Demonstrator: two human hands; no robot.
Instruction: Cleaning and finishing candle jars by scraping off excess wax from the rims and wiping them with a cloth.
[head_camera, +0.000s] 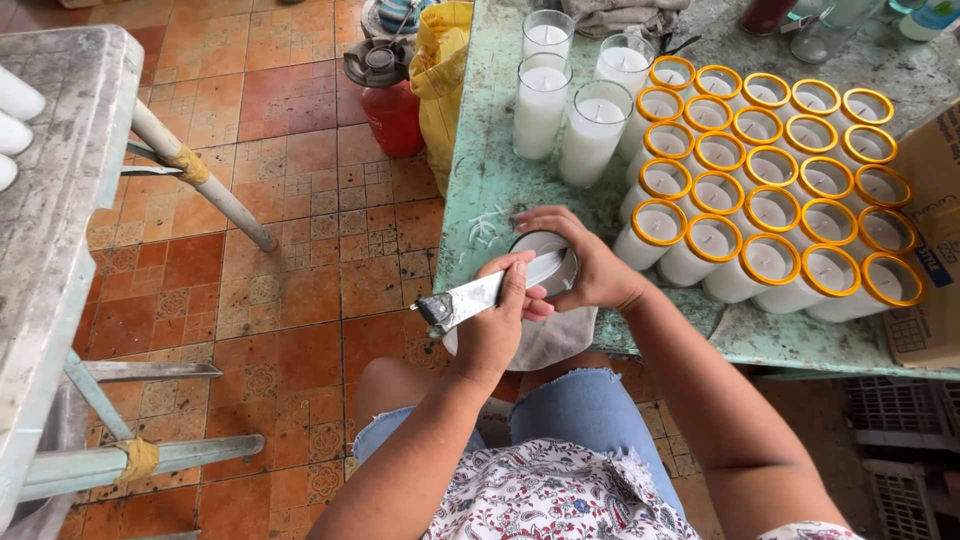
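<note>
**Candle jar scraped at the table's edge**

The candle jar (545, 262) sits at the near edge of a worn green table (480, 180), gripped by the right hand (590, 265), whose fingers curl around its rim and side. The left hand (495, 320) has its fingers closed tight around the handle of a flat metal scraper (485, 293), the blade lying across the jar's mouth. A white cloth (555, 340) hangs below, apparently on the person's lap. Rows of yellow-rimmed candles (770, 190) fill the table to the right; four plain glass candles (570, 100) stand behind. A red canister (390, 105) rests on the tiled floor.
</note>
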